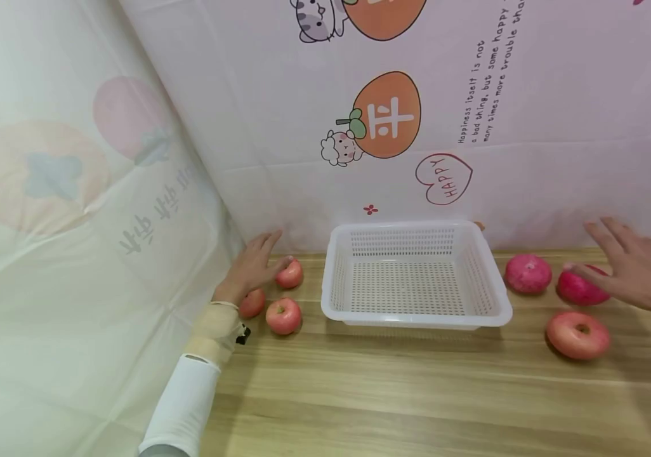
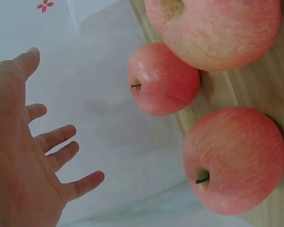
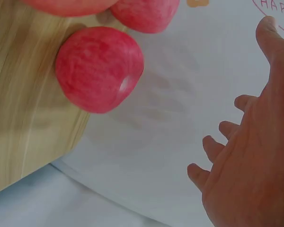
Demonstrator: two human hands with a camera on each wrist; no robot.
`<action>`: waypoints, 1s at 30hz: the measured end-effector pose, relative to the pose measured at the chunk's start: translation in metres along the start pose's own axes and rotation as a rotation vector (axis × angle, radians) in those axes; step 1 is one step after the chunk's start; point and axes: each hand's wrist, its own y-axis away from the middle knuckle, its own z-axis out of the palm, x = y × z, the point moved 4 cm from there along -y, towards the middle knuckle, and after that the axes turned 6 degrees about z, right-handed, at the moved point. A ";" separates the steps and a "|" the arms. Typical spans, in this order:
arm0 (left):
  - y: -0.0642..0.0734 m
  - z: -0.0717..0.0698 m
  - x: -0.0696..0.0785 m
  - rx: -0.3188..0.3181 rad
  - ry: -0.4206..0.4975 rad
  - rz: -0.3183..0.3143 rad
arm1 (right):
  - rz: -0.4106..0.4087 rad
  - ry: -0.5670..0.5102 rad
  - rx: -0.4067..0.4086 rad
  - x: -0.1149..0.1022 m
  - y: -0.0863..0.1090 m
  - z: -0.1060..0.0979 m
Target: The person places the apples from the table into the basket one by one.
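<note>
My left hand point(image 1: 250, 270) hovers over a group of apples at the left, fingers spread and holding nothing. A front apple point(image 1: 283, 316), a back apple point(image 1: 290, 274) and a partly hidden apple point(image 1: 252, 303) make up that group. In the left wrist view the spread left hand point(image 2: 28, 142) is apart from the apples. Over the right side, my right hand point(image 1: 634, 270) is held with fingers extended, also holding nothing. Below it are a deep pink apple point(image 1: 582, 285), another pink apple point(image 1: 528, 273) and a paler red apple point(image 1: 578, 335). The right wrist view shows the right hand point(image 3: 255, 137) away from them.
A white perforated plastic basket point(image 1: 417, 319) stands between the two apple groups on the wooden table point(image 1: 394, 400). Behind it hangs a white printed cloth point(image 1: 280, 127); another pale cloth point(image 1: 46, 304) closes off the left side.
</note>
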 end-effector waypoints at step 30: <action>-0.002 0.023 0.030 0.097 0.131 0.039 | -0.011 -0.159 -0.026 -0.065 -0.013 0.021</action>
